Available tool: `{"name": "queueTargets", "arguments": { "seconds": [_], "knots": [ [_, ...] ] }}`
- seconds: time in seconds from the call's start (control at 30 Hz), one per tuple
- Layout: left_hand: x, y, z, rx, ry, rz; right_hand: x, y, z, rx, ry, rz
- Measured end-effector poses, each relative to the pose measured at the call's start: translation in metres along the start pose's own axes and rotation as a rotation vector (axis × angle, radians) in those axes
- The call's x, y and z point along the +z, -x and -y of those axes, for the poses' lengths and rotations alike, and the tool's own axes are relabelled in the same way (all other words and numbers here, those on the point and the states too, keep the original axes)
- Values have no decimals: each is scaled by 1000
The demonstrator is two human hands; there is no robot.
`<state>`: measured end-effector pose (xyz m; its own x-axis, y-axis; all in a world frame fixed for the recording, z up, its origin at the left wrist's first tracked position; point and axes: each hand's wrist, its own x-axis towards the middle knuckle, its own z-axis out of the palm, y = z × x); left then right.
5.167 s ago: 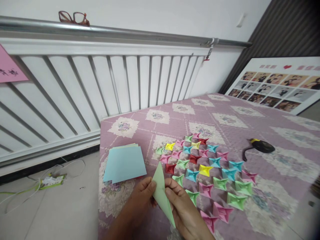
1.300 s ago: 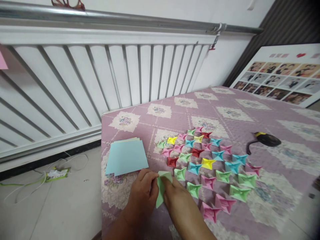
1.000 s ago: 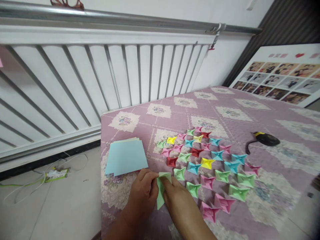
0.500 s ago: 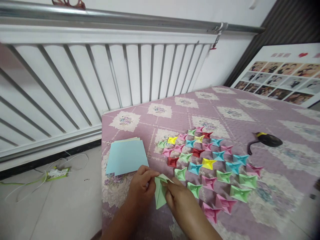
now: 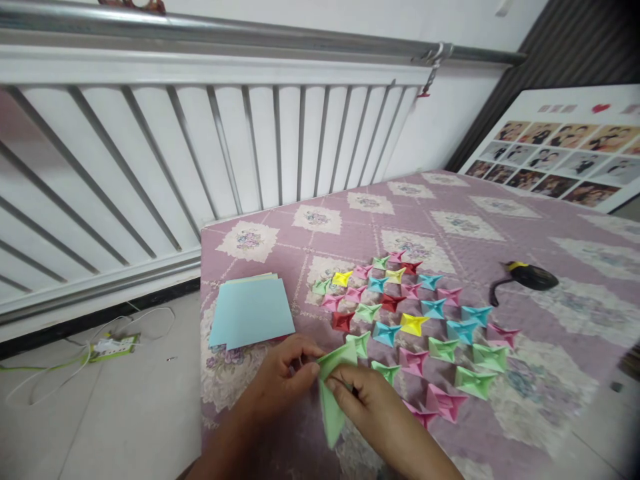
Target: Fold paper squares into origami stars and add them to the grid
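A partly folded light green paper [image 5: 332, 413] is held between my two hands over the near part of the bed-like surface. My left hand [image 5: 287, 373] pinches its upper left edge. My right hand [image 5: 361, 393] grips it from the right, thumb against the paper, fingers curled. Beyond and to the right stand rows of small folded paper pieces in pink, green, blue, yellow and red, such as a yellow piece [image 5: 414, 325] and a red piece [image 5: 343, 321]. A stack of light blue sheets [image 5: 253, 313] lies left of the hands.
The flowered purple cloth [image 5: 345, 240] covers the surface. A black object with a yellow band [image 5: 535, 277] lies at the right. Behind are a white radiator [image 5: 260, 147] and a photo board [image 5: 560, 147]. A power strip [image 5: 114, 348] with cables is on the floor.
The green paper has opened out and looks longer, with its tip lower. My right hand has shifted slightly right and down. The whole view has moved a little.
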<state>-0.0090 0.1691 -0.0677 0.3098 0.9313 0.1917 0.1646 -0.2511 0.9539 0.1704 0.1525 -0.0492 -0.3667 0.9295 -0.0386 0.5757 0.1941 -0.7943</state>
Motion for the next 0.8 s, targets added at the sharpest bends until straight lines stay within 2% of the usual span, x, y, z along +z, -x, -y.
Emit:
{"name": "queueTargets", "arguments": {
  "seconds": [0.1, 0.23, 0.3, 0.47, 0.8],
  "knots": [
    [-6, 1, -2, 9, 127, 106, -3, 2, -2, 69, -172, 69],
    [-8, 3, -6, -54, 343, 283, -7, 3, 0, 159, -400, 128],
    [-7, 3, -7, -92, 332, 332, -9, 3, 2, 185, -477, 128],
    [-3, 1, -4, -131, 119, 311, -11, 0, 5, 241, -528, 138],
    [2, -2, -10, -201, 310, 295, -8, 0, 1, 236, -536, 140]
  ]
}}
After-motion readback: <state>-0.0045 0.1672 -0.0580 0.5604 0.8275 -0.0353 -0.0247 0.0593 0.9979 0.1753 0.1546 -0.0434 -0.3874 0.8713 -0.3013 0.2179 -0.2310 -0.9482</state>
